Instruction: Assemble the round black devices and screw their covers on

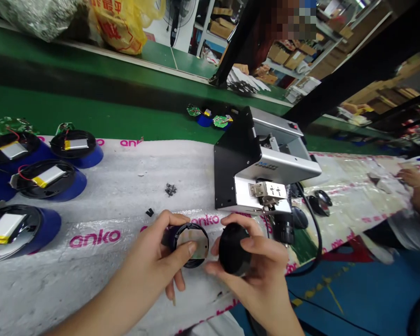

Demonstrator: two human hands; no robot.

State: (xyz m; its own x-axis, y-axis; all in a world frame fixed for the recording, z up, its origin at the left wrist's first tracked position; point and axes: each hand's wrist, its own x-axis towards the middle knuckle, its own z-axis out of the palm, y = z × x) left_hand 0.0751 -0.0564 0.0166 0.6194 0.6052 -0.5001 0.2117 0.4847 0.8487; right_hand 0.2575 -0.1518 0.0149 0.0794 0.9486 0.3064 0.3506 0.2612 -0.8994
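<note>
My left hand [171, 254] grips a round black housing [199, 238] with a pale disc inside its rim, the thumb pressed on the disc. Close beside it, my right hand [259, 261] holds a black round cap [234, 247] between thumb and fingers, its dark face towards me. A small gap separates the two parts. Both are held above the plastic-wrapped table cover [112, 275]. Just beyond my left hand lie a small pile of black bits [171, 189] and a small black piece [149, 212].
A black and silver machine [266, 163] stands ahead to the right, a thick cable [317, 233] looping from it. Several blue housings [79, 182] with batteries sit at the left. Black round parts [318, 203] lie past the machine. A co-worker's hand [415, 177] is at the far right.
</note>
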